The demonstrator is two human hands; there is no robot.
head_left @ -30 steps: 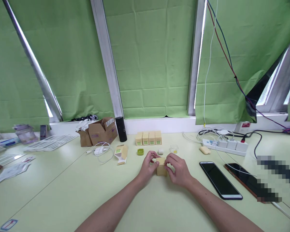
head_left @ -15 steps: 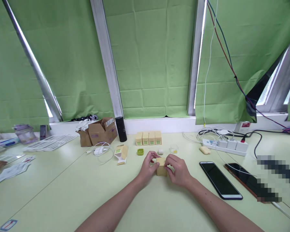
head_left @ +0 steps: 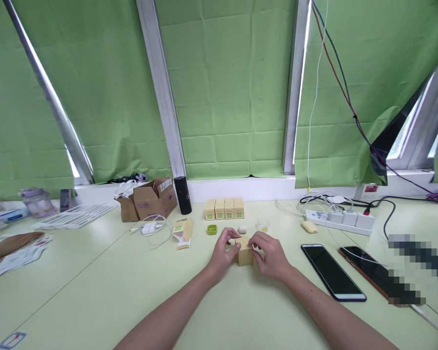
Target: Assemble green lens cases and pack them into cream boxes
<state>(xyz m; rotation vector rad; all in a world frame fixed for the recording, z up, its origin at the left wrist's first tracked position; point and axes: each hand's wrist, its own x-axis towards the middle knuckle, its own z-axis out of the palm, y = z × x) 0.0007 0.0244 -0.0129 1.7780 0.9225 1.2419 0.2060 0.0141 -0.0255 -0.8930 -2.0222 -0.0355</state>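
Observation:
Between my hands a small tan cardboard box [head_left: 245, 256] rests on the table. My left hand [head_left: 222, 253] grips its left side, thumb at the top edge. On the other side, my right hand [head_left: 270, 253] has its fingers closed at the box's upper right edge. Just beyond are a green square case [head_left: 212, 229], a small white roll [head_left: 242, 229] and a clear container [head_left: 263, 225] with something yellow in it. Several similar boxes [head_left: 224, 209] stand in a row farther back. To their left an opened box [head_left: 183, 234] lies with its flap out.
At right lie a phone [head_left: 332, 271], a second phone [head_left: 375, 267] and a power strip [head_left: 339, 218] with cables. A brown carton [head_left: 155, 199], a black bottle [head_left: 183, 195] and a white charger cable [head_left: 151, 227] are at left. Another person's arm [head_left: 10, 247] reaches over papers at far left.
The small box has turned slightly between my hands, and my right fingers have shifted a little along its edge. At far left, the other person's arm has reached farther in.

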